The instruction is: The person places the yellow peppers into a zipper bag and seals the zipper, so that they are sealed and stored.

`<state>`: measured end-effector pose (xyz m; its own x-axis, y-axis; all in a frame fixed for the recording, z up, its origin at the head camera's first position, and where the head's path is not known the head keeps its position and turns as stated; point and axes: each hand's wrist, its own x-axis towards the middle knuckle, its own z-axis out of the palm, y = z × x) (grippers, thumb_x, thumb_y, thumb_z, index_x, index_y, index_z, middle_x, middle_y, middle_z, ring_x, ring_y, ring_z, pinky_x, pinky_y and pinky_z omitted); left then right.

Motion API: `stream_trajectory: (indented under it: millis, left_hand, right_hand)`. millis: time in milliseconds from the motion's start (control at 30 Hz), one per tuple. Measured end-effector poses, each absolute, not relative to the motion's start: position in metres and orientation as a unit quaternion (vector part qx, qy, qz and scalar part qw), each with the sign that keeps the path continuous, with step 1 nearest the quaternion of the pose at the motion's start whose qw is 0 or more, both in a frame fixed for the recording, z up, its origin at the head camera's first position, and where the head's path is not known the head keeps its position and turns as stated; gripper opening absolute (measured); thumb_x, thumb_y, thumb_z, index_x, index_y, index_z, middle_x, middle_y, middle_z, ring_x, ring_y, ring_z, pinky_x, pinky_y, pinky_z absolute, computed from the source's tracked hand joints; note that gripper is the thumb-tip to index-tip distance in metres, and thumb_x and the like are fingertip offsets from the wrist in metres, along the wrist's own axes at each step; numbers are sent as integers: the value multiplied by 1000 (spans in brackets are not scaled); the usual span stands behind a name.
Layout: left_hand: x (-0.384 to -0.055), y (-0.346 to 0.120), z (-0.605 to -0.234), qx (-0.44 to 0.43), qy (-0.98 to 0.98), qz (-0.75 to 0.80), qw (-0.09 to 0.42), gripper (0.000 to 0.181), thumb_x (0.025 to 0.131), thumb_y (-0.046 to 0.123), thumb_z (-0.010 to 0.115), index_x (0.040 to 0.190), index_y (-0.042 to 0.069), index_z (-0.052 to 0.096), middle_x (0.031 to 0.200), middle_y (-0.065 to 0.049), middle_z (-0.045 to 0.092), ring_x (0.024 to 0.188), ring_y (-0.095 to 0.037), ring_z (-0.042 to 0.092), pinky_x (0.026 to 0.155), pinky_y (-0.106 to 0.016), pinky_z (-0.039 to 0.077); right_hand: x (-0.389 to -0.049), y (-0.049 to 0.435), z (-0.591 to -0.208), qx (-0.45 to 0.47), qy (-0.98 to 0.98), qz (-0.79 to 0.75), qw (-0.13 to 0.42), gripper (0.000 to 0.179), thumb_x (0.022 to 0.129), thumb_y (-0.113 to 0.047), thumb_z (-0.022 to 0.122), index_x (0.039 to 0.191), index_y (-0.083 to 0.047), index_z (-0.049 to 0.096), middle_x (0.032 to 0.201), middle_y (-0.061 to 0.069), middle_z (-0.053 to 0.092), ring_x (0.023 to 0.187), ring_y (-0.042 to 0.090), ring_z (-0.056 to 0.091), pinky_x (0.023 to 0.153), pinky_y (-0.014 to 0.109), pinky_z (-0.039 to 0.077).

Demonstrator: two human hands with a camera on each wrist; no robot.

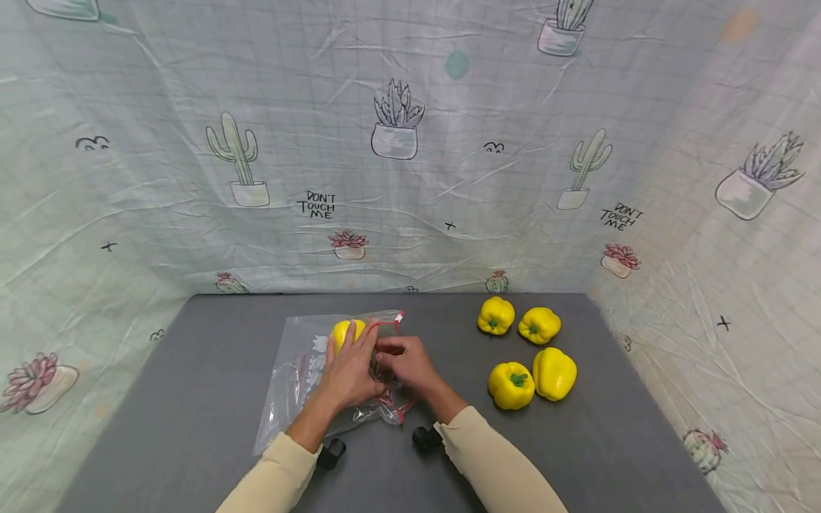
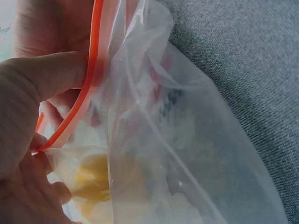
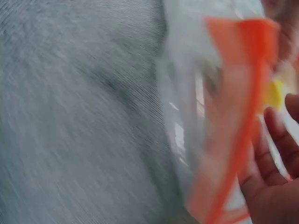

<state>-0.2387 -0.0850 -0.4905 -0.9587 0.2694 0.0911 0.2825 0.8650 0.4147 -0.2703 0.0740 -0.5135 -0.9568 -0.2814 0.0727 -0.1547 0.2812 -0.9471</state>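
A clear zip bag (image 1: 291, 377) with a red-orange closure strip (image 2: 96, 42) lies on the grey table, its mouth to the right. Inside it, a yellow bell pepper (image 1: 341, 333) shows through the plastic near the far side. My left hand (image 1: 349, 374) holds the bag by its mouth, fingers spread toward the pepper, thumb against the strip (image 2: 65, 70). At the mouth, my right hand (image 1: 410, 367) has its fingers loosely bent among the plastic. In the right wrist view, the right fingers (image 3: 278, 135) are partly behind the blurred strip; no pepper is in them.
Several yellow bell peppers stand on the right of the table: a back left one (image 1: 496, 315), a back right one (image 1: 539, 325), a front left one (image 1: 511, 385) and a front right one (image 1: 554, 374). A patterned cloth (image 1: 423, 199) hangs behind the table.
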Motion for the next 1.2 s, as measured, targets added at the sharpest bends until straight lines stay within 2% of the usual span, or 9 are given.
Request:
stream_trajectory:
  millis: [67, 100, 233, 300, 333, 633, 933, 1200]
  left_hand:
    - [-239, -84, -490, -144, -967, -210, 18, 113, 71, 34, 91, 164, 11, 32, 173, -4, 31, 163, -40, 18, 124, -75, 10]
    - [-239, -83, -490, -143, -968, -207, 18, 113, 71, 35, 92, 164, 11, 32, 173, -4, 31, 163, -40, 18, 124, -75, 10]
    - [-240, -82, -491, -140, -969, -201, 20, 112, 70, 35, 93, 163, 12, 34, 172, -5, 32, 162, -41, 19, 124, -75, 9]
    - [-240, -82, -490, -138, -970, -197, 16, 113, 70, 36, 93, 163, 12, 33, 173, -5, 31, 163, -41, 18, 125, -74, 7]
    - [-240, -82, -490, -138, -971, -195, 15, 114, 70, 36, 92, 163, 12, 32, 173, -5, 31, 163, -41, 18, 125, -74, 7]
    - [-241, -81, -489, -151, -969, -189, 45, 115, 69, 36, 92, 161, 4, 33, 170, -12, 35, 161, -42, 21, 126, -72, 14]
    - [-243, -81, -487, -156, -966, -205, 30, 114, 71, 35, 89, 162, -1, 29, 171, -16, 32, 162, -43, 17, 128, -68, 13]
    - [-243, -80, -488, -159, -965, -207, 29, 113, 72, 35, 88, 161, -2, 30, 170, -17, 33, 161, -46, 20, 127, -69, 14]
  right_hand:
    - [-270, 80, -507, -115, 787, -605, 36, 24, 94, -2, 71, 116, 3, 77, 113, 22, 78, 98, 32, 76, 78, 31, 62]
    - [-270, 82, -503, -99, 782, -614, 25, 22, 93, -1, 71, 113, 3, 78, 110, 22, 78, 94, 31, 76, 77, 30, 62]
    - [-275, 97, -487, -58, 765, -642, -21, 21, 92, 0, 73, 111, 5, 78, 106, 24, 77, 80, 18, 73, 74, 30, 62]
    - [-279, 105, -481, -36, 759, -649, -41, 21, 91, -2, 75, 111, 3, 78, 106, 22, 78, 80, 7, 69, 74, 26, 61]
    - [-280, 109, -479, -30, 756, -652, -51, 22, 92, -3, 75, 113, 4, 78, 108, 22, 78, 82, 6, 69, 76, 25, 61]
    - [-299, 147, -460, 28, 730, -668, -139, 26, 92, -7, 77, 116, 3, 77, 115, 19, 78, 91, 8, 69, 80, 17, 57]
    - [-315, 172, -452, 97, 708, -673, -190, 26, 93, -10, 77, 117, 0, 78, 121, 19, 76, 93, 6, 68, 79, 14, 56]
    - [-323, 188, -449, 140, 696, -669, -220, 30, 94, -9, 74, 122, 2, 74, 125, 21, 73, 105, 19, 67, 79, 13, 52]
